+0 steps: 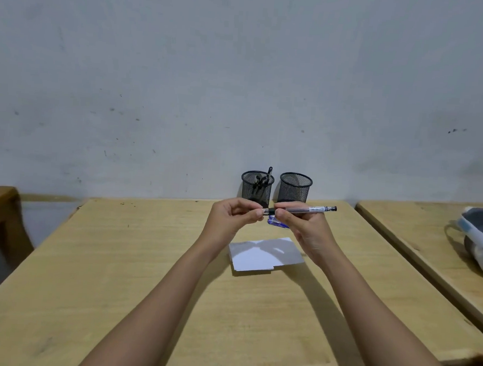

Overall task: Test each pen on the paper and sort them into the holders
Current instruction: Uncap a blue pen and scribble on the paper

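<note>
Pen [306, 210] was held above paper [264, 255]: L hand [232, 213] pinched cap end, R hand [302, 226] gripped barrel. Behind paper on desk [145, 261]: L holder [257, 188] w/ pens [263, 181], R holder [294, 189] beside it.

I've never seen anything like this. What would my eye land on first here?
A pen is held level in mid-air at the centre: the left hand pinches its dark end, the right hand grips its clear barrel. Behind them, against the wall, stand two black holders: the left mesh holder with pens in it, the right mesh holder beside it. A white paper lies on the wooden table beneath the hands.
</note>
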Demonstrator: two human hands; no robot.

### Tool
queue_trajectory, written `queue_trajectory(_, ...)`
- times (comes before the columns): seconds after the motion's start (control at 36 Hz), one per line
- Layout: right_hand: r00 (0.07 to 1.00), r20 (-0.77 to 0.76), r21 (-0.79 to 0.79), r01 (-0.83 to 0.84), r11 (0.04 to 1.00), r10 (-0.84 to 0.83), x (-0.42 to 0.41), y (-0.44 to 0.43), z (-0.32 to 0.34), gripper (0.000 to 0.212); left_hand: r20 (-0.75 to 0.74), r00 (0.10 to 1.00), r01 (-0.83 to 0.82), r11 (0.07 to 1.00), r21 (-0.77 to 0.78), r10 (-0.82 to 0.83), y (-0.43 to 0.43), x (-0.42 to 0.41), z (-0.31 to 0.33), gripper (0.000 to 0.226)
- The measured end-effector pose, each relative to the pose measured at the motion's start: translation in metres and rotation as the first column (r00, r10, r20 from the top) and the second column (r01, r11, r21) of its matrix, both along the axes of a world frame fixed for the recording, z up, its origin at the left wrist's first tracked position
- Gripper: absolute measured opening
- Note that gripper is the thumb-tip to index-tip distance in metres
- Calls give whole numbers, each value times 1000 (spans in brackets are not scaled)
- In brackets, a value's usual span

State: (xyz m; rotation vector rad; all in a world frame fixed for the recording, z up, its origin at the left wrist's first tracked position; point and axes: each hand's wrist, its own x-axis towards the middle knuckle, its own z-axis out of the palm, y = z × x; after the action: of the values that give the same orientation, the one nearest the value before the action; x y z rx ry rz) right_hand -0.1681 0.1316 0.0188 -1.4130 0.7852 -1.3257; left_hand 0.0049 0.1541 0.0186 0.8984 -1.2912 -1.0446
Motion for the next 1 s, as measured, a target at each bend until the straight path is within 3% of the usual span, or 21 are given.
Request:
queue_trajectory(0.11, 998, -53, 4, 22, 1000, -22, 7, -9, 7, 23, -11, 999, -39, 999, -23, 39, -10, 8, 0, 8)
queue_trajectory(0.19, 997, 28, 42, 70, 997, -71, 13, -16, 6, 26, -29, 997, -66, 997, -26, 65, -19, 9, 1, 8)
queue_trajectory(0.36, 935, 267, 141, 203, 969, -235, 30, -29, 2, 13, -76, 996, -56, 998, -9, 56, -45, 4, -1, 8)
queue_trajectory(0.47, 886, 299, 125, 332, 935, -354, 27, -37, 5, 9, -36, 999, -22, 1000, -13, 21, -66, -10, -1, 10)
queue_trajectory(0.61, 863, 167, 71, 472, 878, -477, -5, -35, 18, 10, 161, 982, 109, 993, -39, -101, -83, -42, 6, 6)
queue_trajectory(0.81, 743, -6, 7, 669, 743, -669, -82, 6, 39, 13, 437, 865, 311, 947, -84, -245, -81, -111, 16, 15)
queue_trajectory(0.89, 623, -190, -72, 762, 644, -758, -116, 40, 37, 20, 495, 813, 385, 921, -64, -305, -68, -143, 9, 15)
queue_trajectory(1.0, 400, -421, -198, 835, 513, -814, -160, 105, 19, 17, 583, 675, 538, 842, 31, -453, -34, -192, -16, 16)
